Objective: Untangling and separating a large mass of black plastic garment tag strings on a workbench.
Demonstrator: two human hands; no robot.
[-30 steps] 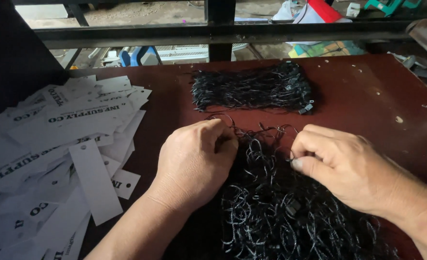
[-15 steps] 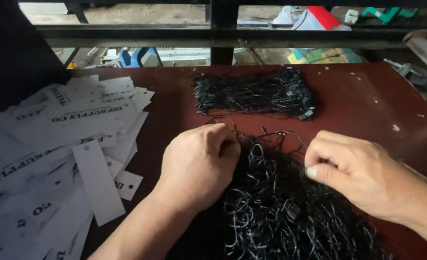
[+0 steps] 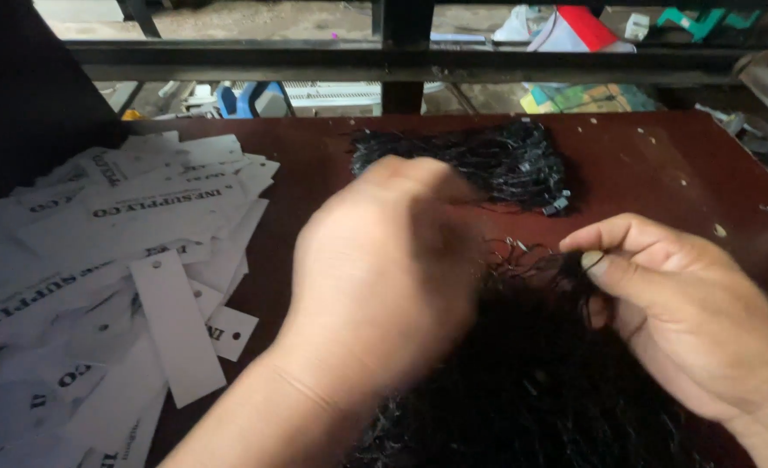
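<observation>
The dark red table [image 3: 315,165] fills the view, and everything here is placed off it. Across its left side sprawls a big heap of white paper tags [image 3: 115,260], printed in black, overlapping every which way, with one long blank strip [image 3: 176,325] lying on top at the heap's near edge. On the near middle of the table sits the loose pile of black strings [image 3: 540,381], a tangled mass of thin loops, partly blurred and partly covered by both hands. Toward the far edge of the table, well apart from that pile, lies a neater bundle of black strings [image 3: 488,165], lined up side by side, with small fastener ends showing at its right.

Now the hands. The left hand [image 3: 384,269] hangs over the loose pile's left part, raised off it and smeared by motion; it blocks the view of the strings beneath and part of the far bundle. Its fingers curl inward, but whether they hold a string I cannot tell. The right hand [image 3: 687,321] rests at the pile's right edge, thumb pressed against the forefinger, pinching thin black strands at the pile's top; the strings lie just beside and under its fingertips.

Beyond the table's far edge runs a dark metal rail [image 3: 401,61], with coloured clutter on the ground behind it.
</observation>
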